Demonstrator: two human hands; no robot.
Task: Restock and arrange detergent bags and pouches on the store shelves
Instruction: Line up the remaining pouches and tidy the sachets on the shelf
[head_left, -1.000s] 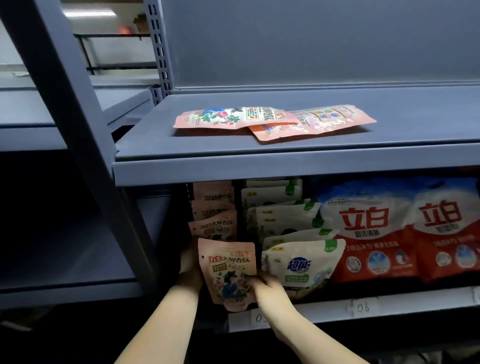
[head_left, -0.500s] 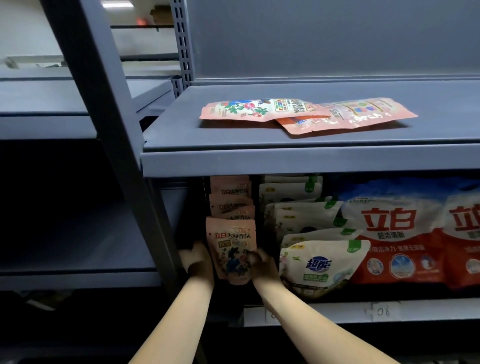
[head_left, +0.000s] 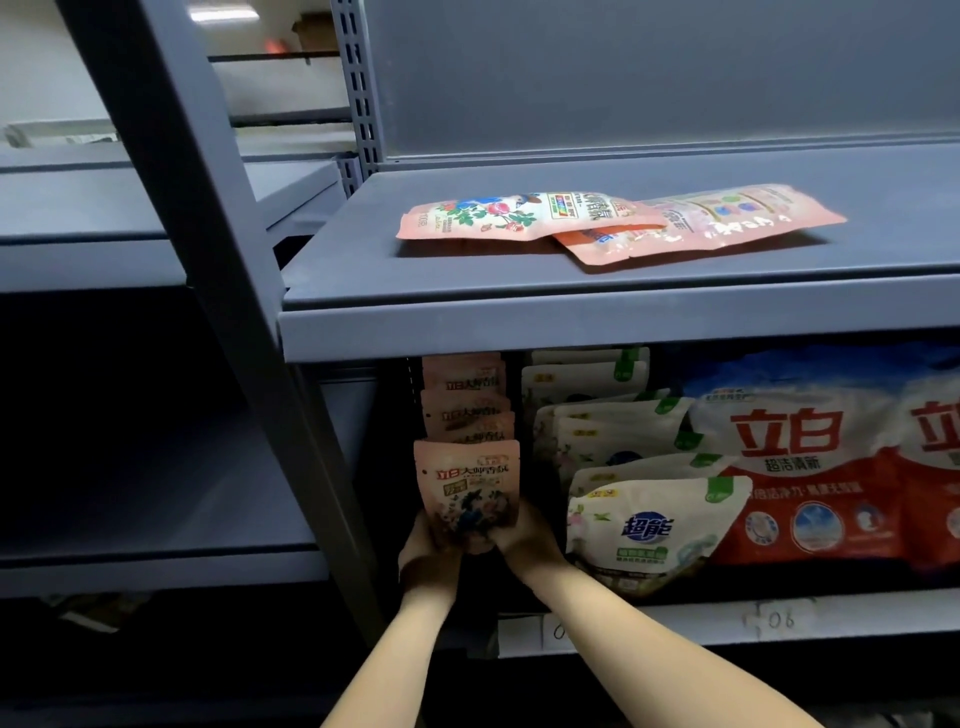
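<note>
A pink flowered detergent pouch (head_left: 467, 486) stands upright at the front of a row of like pink pouches (head_left: 464, 400) on the lower shelf. My left hand (head_left: 428, 553) grips its lower left corner and my right hand (head_left: 522, 538) grips its lower right corner. Two more pink pouches lie flat and overlapping on the upper shelf (head_left: 519, 327), one on the left (head_left: 498, 215) and one on the right (head_left: 717, 223). The bottom edge of the held pouch is hidden by my fingers.
Right of the pink row stands a row of white-and-green pouches (head_left: 649, 525), then large red, white and blue detergent bags (head_left: 800, 467). A grey upright post (head_left: 218, 270) crosses the left. The lower shelf's front rail (head_left: 779, 621) carries paper labels. Bare grey shelves lie left.
Both hands have pushed the pink pouch back and upright into the row on the lower shelf. The view has shifted left and closer, so the shelves appear further right.
</note>
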